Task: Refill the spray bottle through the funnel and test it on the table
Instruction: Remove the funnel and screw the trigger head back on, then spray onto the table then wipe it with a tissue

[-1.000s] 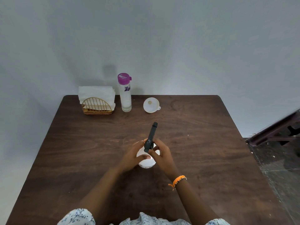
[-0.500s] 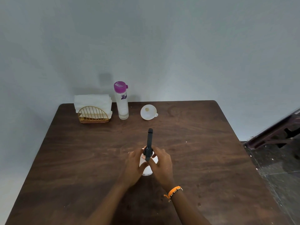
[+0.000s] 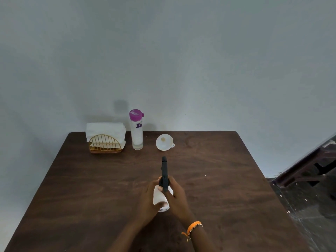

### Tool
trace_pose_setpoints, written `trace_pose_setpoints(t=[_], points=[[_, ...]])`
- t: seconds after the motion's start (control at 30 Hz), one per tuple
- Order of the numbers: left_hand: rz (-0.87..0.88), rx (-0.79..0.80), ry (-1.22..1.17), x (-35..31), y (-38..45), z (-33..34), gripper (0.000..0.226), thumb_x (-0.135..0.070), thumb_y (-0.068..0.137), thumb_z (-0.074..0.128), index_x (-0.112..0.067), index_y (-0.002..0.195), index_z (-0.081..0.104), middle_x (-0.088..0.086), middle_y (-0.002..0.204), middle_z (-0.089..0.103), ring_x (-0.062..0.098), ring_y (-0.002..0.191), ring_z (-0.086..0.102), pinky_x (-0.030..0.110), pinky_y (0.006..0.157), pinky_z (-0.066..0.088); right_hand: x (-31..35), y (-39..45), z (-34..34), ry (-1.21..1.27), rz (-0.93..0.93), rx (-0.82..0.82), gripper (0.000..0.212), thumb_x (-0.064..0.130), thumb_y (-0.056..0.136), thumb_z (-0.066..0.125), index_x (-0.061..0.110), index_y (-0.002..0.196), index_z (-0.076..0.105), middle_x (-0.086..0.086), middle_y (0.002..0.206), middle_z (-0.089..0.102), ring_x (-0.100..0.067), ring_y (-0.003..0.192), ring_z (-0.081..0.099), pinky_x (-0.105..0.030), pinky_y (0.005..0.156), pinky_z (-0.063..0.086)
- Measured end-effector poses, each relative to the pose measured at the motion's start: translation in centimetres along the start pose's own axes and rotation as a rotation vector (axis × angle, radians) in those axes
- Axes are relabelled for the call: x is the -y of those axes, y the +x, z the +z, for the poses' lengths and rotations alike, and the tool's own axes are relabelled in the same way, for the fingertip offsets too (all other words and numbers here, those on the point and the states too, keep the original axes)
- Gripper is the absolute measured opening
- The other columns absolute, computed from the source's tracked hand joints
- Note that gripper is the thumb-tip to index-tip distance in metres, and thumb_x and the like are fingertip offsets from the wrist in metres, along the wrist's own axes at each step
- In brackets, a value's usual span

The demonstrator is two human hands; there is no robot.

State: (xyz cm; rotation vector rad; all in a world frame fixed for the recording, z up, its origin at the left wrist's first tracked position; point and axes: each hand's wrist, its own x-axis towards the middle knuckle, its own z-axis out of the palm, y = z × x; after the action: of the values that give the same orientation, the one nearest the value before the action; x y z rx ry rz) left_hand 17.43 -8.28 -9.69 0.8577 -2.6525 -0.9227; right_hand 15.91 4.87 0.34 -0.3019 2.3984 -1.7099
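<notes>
A white spray bottle (image 3: 158, 197) stands near the middle of the dark wooden table (image 3: 91, 188). Its black spray head (image 3: 164, 170) points away from me toward the wall. My left hand (image 3: 150, 200) grips the bottle's white body from the left. My right hand (image 3: 175, 195) holds the base of the black spray head from the right, an orange band on its wrist. A white funnel (image 3: 164, 142) lies at the back of the table. To the funnel's left stands a clear water bottle (image 3: 136, 131) with a purple cap.
A gold wire holder with white napkins (image 3: 105, 138) sits at the table's back left, against the grey wall. A dark wooden piece of furniture (image 3: 312, 166) stands off the table's right side on a dark floor.
The view has tilted upward, so the table sits lower in frame. The spray head has swung from slanting right to pointing straight at the wall. Both hands stay on the bottle.
</notes>
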Motion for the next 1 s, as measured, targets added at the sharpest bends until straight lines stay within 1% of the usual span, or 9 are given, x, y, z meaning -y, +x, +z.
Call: trace_pose_setpoints(t=[0.03,0.07,0.13,0.23,0.3,0.43,0.67,0.83,1.0], points=[[-0.113,0.2,-0.26,0.2,-1.1,-0.4,0.042,-0.047,0.093,0.042,-0.011,0.108,0.056,-0.007,0.103,0.067,0.007,0.106,0.055,0.003,0.1,0.028,0.2,0.0,-0.2,0.007,-0.001,0.008,0.01,0.024,0.085,0.059,0.031,0.092,0.059,0.009,0.09,0.065,-0.008,0.089,0.061,-0.029,0.081,0.049],[-0.07,0.497,-0.527,0.5,-2.2,-1.9,0.07,-0.052,0.077,0.065,-0.002,0.122,0.046,0.005,0.122,0.058,0.017,0.118,0.047,0.007,0.103,0.026,0.5,-0.1,-0.4,0.02,-0.008,0.02,0.008,0.024,0.085,0.059,0.028,0.091,0.058,0.006,0.089,0.064,-0.01,0.088,0.061,-0.031,0.079,0.05],[0.1,0.607,-0.323,-1.3,-2.3,-3.5,0.112,-0.054,0.047,0.082,-0.012,0.137,0.03,-0.001,0.137,0.038,0.011,0.124,0.038,0.013,0.1,0.03,1.1,-0.3,-0.8,0.079,-0.034,0.045,0.013,0.028,0.084,0.059,0.019,0.093,0.057,-0.001,0.089,0.063,-0.018,0.087,0.062,-0.037,0.078,0.053],[0.238,0.61,-0.494,-3.9,-2.1,-6.1,0.106,-0.081,0.024,0.07,-0.054,0.12,0.036,-0.035,0.126,0.042,-0.012,0.115,0.04,0.011,0.1,0.035,1.9,-0.5,-1.7,0.158,-0.043,0.062,0.021,0.027,0.085,0.059,0.01,0.095,0.056,-0.006,0.091,0.06,-0.015,0.085,0.061,-0.028,0.073,0.051],[0.31,0.662,-0.442,-4.6,-2.7,-7.0,0.097,-0.081,0.029,0.067,-0.065,0.116,0.028,-0.047,0.113,0.042,-0.02,0.112,0.038,0.005,0.095,0.035,2.1,-0.6,-2.2,0.183,-0.054,0.074,0.01,0.016,0.089,0.056,0.01,0.097,0.055,-0.01,0.098,0.054,-0.011,0.086,0.06,-0.023,0.074,0.049],[0.325,0.539,-0.354,-4.7,-4.1,-8.7,0.092,-0.038,0.058,0.085,-0.029,0.133,0.032,-0.014,0.126,0.04,0.005,0.122,0.04,0.016,0.1,0.034,2.5,-0.6,-2.4,0.233,-0.047,0.089,0.026,0.019,0.086,0.058,0.014,0.108,0.046,-0.012,0.1,0.054,-0.019,0.09,0.062,-0.026,0.076,0.053],[0.214,0.571,-0.274,-3.7,-6.2,-8.9,0.092,-0.06,0.05,0.076,-0.042,0.125,0.025,-0.024,0.122,0.033,0.001,0.119,0.039,0.017,0.096,0.033,2.4,0.2,-0.2,0.285,0.08,-0.117,0.026,0.012,0.082,0.067,0.025,0.1,0.053,-0.014,0.097,0.059,-0.02,0.084,0.06,-0.03,0.07,0.052],[0.074,0.583,-0.253,-3.4,-6.8,-9.6,0.093,-0.06,0.054,0.076,-0.035,0.13,0.028,-0.021,0.122,0.041,0.002,0.114,0.044,0.02,0.093,0.035,2.7,1.5,1.4,0.438,0.189,0.022,0.025,0.011,0.084,0.064,0.01,0.109,0.06,-0.012,0.097,0.063,-0.023,0.089,0.063,-0.035,0.071,0.056],[-0.172,0.407,-0.617,-1.0,-6.1,-12.2,0.012,-0.036,0.093,0.048,-0.028,0.102,0.05,-0.006,0.098,0.061,0.009,0.089,0.059,0.021,0.073,0.046,2.9,2.7,3.8,0.39,0.303,0.277,0.019,0.009,0.087,0.06,0.005,0.106,0.059,-0.012,0.087,0.059,-0.02,0.082,0.059,-0.03,0.063,0.056]])
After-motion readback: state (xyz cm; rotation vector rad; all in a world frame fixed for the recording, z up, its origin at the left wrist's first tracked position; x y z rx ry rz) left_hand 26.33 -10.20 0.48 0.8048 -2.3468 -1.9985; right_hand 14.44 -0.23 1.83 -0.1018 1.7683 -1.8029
